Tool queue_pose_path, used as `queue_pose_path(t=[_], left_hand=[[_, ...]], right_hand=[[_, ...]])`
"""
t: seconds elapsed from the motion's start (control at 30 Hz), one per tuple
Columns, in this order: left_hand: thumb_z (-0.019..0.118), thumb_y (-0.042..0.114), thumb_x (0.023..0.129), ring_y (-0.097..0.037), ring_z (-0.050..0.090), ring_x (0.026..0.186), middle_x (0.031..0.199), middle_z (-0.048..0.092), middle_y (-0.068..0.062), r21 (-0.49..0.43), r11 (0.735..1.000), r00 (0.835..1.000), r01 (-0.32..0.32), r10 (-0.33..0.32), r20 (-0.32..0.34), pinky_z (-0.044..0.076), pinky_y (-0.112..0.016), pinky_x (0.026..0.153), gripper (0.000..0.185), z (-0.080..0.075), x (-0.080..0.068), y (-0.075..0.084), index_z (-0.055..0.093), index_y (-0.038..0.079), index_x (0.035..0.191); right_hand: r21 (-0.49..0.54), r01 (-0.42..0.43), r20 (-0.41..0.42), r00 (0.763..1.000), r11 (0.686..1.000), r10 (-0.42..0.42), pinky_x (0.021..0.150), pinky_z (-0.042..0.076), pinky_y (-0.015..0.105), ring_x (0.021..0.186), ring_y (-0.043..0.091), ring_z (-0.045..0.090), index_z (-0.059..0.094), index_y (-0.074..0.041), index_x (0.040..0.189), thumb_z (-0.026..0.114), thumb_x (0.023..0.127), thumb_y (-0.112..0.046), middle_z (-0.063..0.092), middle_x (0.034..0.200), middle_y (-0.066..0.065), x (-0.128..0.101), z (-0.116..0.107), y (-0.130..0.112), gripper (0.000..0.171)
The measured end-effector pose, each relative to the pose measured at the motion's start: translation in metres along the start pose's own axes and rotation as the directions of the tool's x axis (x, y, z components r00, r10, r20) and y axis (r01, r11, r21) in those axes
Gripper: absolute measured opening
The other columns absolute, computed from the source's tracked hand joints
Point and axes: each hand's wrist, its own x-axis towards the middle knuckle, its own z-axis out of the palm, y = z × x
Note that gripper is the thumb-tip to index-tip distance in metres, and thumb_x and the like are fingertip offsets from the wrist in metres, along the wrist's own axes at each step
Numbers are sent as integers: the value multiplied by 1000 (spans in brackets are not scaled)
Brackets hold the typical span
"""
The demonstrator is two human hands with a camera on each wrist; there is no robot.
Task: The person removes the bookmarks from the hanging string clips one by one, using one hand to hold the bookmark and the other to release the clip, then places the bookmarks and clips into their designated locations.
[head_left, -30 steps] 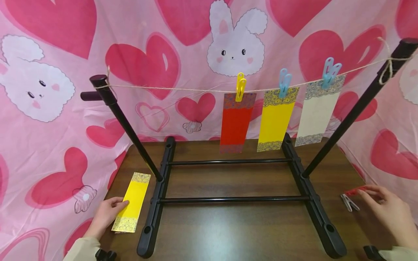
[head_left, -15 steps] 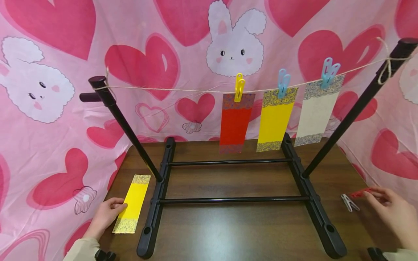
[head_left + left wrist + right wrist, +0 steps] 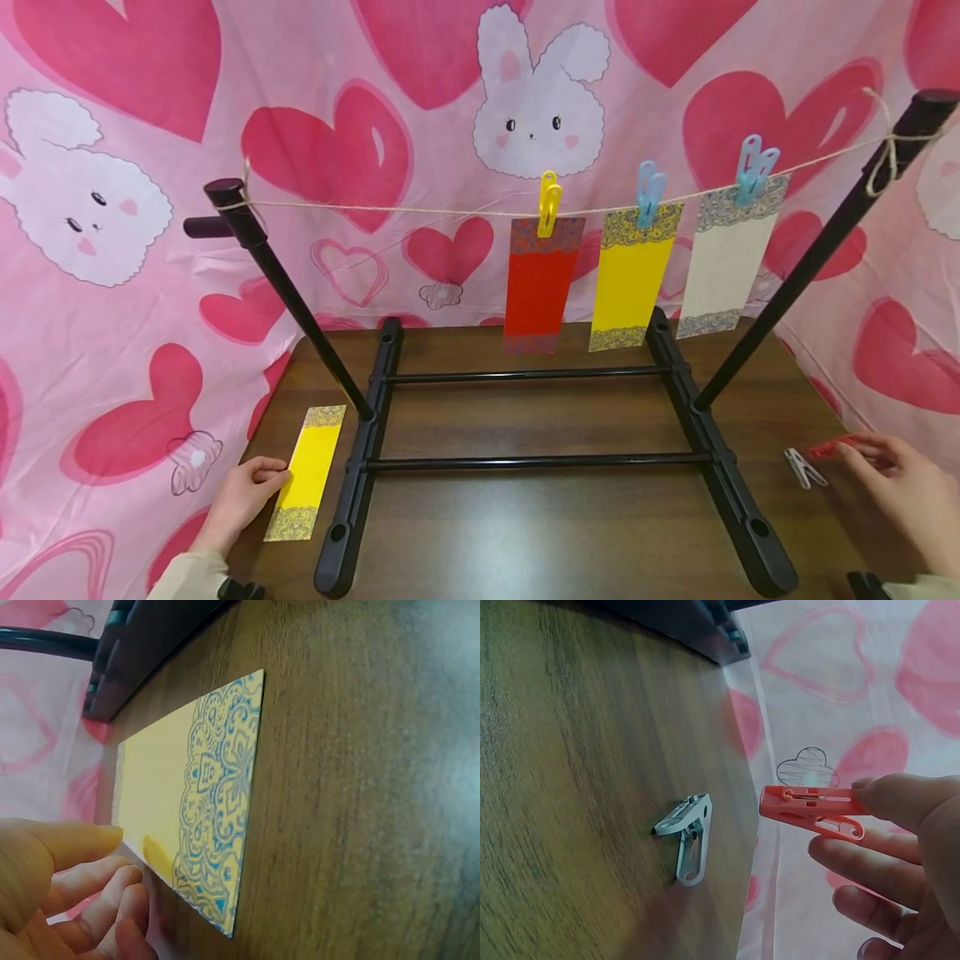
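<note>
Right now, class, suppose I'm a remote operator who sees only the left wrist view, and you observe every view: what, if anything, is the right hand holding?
Observer: The right hand holds a red clothespin.
Operator: My view shows no hanging things. Do you see any?
Observer: Yes. In the head view, from left to right, a red card, a yellow card and a white card hang from a string.
</note>
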Motion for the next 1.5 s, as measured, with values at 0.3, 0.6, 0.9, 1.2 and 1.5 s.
queue_pose_path(t=[0.3, 0.6, 0.9, 1.2, 1.5], left_hand=[[74, 13, 96, -30, 72, 86, 98, 75, -21, 34, 994, 994, -100, 101, -51, 55, -21, 71, 30, -5, -5, 9, 70, -11, 114], [78, 9, 92, -32, 73, 84, 95, 76, -18, 145, 971, 976, -192, 205, -76, 60, -32, 73, 25, -6, -15, 21, 72, -7, 110], [78, 13, 93, -32, 73, 84, 95, 76, -17, 171, 970, 979, -171, 187, -78, 60, -40, 75, 26, -4, -16, 24, 72, -6, 110], [76, 15, 95, -33, 73, 87, 96, 75, -17, 172, 972, 983, -159, 171, -61, 60, -47, 80, 28, -5, -16, 24, 71, -7, 112], [74, 16, 96, -33, 71, 87, 96, 75, -17, 178, 972, 987, -151, 159, -31, 59, -53, 84, 31, -7, -15, 28, 69, -9, 114]], right_hand=[[174, 18, 8, 1000, 985, -20, 53, 42, 6, 62, -17, 49, 59, 18, 115, 67, 100, -16, 49, 77, -40, -3, 1, 3, 38], [189, 28, 14, 999, 982, -32, 54, 41, 7, 63, -20, 49, 64, 11, 109, 69, 98, -16, 51, 76, -41, -2, 2, 11, 30], [308, 63, -3, 998, 949, -65, 54, 46, 8, 64, -17, 57, 63, -9, 98, 69, 98, -7, 57, 80, -40, -5, 10, 20, 6], [170, 47, 6, 999, 984, -49, 54, 40, 5, 64, -27, 45, 57, 18, 112, 70, 99, -13, 57, 76, -37, -1, 9, 23, 36], [122, 62, 5, 998, 991, -63, 57, 36, 2, 66, -31, 40, 56, 15, 112, 71, 98, -10, 73, 74, -8, -2, 15, 32, 32]])
